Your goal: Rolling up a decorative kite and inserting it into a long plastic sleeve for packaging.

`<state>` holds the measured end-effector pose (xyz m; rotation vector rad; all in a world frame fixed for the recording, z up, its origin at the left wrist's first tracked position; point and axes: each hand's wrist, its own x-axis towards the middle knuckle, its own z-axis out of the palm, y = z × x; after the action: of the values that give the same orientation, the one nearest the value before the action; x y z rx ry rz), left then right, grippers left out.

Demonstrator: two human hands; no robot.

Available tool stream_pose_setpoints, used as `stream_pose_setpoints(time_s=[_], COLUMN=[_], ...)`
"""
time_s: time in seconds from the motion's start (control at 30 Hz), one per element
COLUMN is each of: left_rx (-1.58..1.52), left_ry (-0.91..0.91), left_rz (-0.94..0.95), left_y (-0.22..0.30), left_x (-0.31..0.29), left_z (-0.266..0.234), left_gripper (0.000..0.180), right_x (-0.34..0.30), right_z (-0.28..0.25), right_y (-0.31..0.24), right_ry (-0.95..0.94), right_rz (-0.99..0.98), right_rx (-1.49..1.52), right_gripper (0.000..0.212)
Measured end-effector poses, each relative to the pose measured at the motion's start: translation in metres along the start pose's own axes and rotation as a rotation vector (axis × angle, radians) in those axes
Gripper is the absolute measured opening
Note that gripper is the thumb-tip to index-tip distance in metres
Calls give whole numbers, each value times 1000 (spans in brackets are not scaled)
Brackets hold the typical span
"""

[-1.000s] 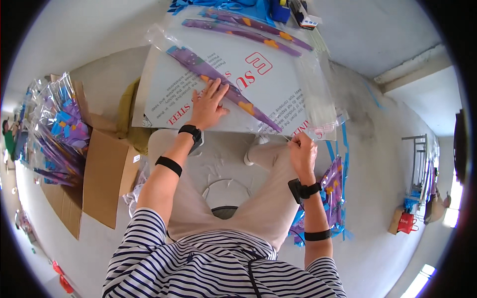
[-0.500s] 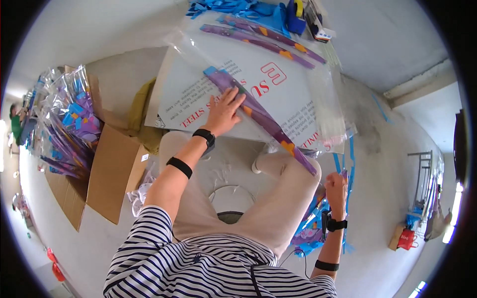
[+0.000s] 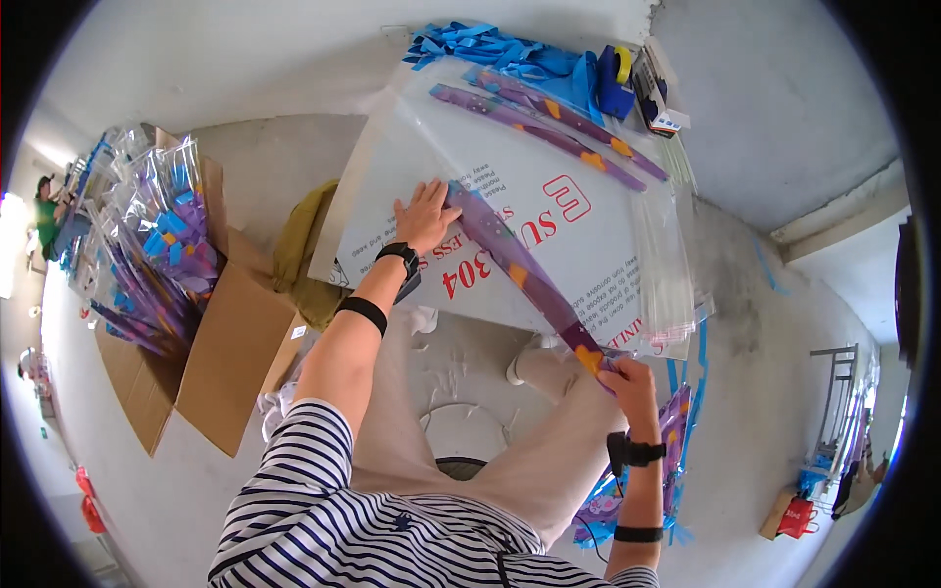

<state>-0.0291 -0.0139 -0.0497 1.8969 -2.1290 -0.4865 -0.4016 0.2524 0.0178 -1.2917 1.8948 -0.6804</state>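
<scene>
A long, flat purple strip with orange patches lies diagonally over a printed white board. My left hand rests flat with fingers spread beside its far end, the thumb touching the strip. At the near end, past the board's edge, my right hand is closed around the strip. Two similar purple strips lie side by side at the far part of the board. A stack of clear plastic sleeves lies along the board's right side.
Blue ribbons are heaped at the far edge, next to a blue tape dispenser. An open cardboard box on my left holds sleeved purple pieces. More purple and blue pieces hang by my right thigh.
My right hand has come up and left and taken hold of the strip's near end. My left hand has slid toward the far end. The strip has shifted slightly, and the view has tilted.
</scene>
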Motion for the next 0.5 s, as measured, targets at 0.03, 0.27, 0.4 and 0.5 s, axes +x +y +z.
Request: stream_pose_setpoints(time_s=[0.03,0.27,0.4,0.5], left_rx=[51,161,182,213], left_ry=[-19,-23,-49,6], left_rz=[2,-2,-98,-170], left_y=[3,-2,-3,-16], left_x=[1,3,17,22], left_z=[2,2,-3,-9], left_gripper=[64,67,71,73], right_x=[-6,-73,-162,-240], right_z=[-9,-94,-191,-225], right_y=[8,4,64,101], right_ry=[-16,-61,53,317], right_rz=[58,256,446,496], right_rx=[80,138,246,418], right_gripper=[21,12,11,30])
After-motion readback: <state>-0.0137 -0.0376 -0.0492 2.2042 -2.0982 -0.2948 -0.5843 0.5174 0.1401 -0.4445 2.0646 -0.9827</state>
